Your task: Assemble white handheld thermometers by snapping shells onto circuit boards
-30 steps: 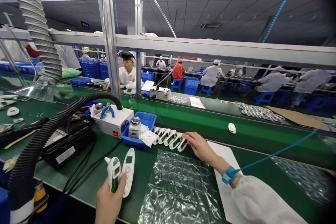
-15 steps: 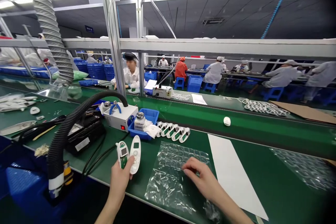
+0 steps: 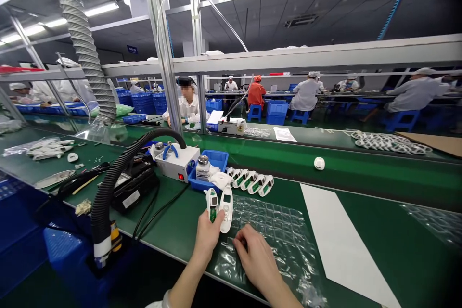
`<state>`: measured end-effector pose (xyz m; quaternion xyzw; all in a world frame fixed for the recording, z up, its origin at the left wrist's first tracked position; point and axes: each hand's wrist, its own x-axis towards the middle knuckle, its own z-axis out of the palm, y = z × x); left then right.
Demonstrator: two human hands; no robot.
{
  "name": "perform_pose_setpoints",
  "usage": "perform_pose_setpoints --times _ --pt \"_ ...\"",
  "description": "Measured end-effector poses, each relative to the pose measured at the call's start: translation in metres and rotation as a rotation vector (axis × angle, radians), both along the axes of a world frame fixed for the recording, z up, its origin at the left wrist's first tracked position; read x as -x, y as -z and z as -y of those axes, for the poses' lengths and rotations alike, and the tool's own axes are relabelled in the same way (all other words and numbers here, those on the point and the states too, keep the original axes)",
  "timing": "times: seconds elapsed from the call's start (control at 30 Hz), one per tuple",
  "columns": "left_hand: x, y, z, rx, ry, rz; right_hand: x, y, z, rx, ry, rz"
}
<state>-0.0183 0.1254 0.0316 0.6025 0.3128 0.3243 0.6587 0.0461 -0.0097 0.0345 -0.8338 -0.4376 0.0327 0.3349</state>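
My left hand (image 3: pixel 209 228) is closed on two white thermometer-like housing halves, held side by side. One half (image 3: pixel 212 203) shows a green circuit board and a small screen; the other is a white cover (image 3: pixel 226 209) with a screen window and buttons. My right hand (image 3: pixel 252 252) is just right of and below them, over a clear bubble-wrap sheet (image 3: pixel 274 221). Its thumb and fingertips are pressed together; whatever they hold, if anything, is hidden. Beyond my hands, several similar open housings (image 3: pixel 252 182) lie in a row on the green bench.
A blue tray (image 3: pixel 212 159) with a capped bottle (image 3: pixel 202 167) stands behind, beside a white box (image 3: pixel 176 161) with a black hose (image 3: pixel 104 197). A white sheet (image 3: pixel 342 236) lies to the right. A white part (image 3: pixel 319 163) sits on the green belt. Co-workers sit farther off.
My left hand has moved right with the housing halves. My right hand has come left and nearer to it, fingers still together. The camera view has shifted slightly.
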Motion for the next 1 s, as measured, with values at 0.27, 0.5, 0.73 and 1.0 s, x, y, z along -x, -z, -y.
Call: perform_pose_setpoints --times 0.27,0.5,0.73,1.0 --pt "0.003 -0.006 0.005 -0.130 -0.024 -0.073 0.009 -0.011 0.011 -0.169 -0.048 -0.127" --pt "0.029 -0.023 0.040 -0.161 -0.037 -0.145 -0.016 -0.039 0.028 -0.404 0.099 -0.379" --pt "0.043 -0.016 0.073 -0.132 -0.013 -0.125 -0.014 -0.042 0.021 -0.382 0.088 -0.434" --pt "0.042 -0.022 0.076 -0.136 -0.011 -0.101 -0.013 -0.036 0.018 -0.374 0.067 -0.369"
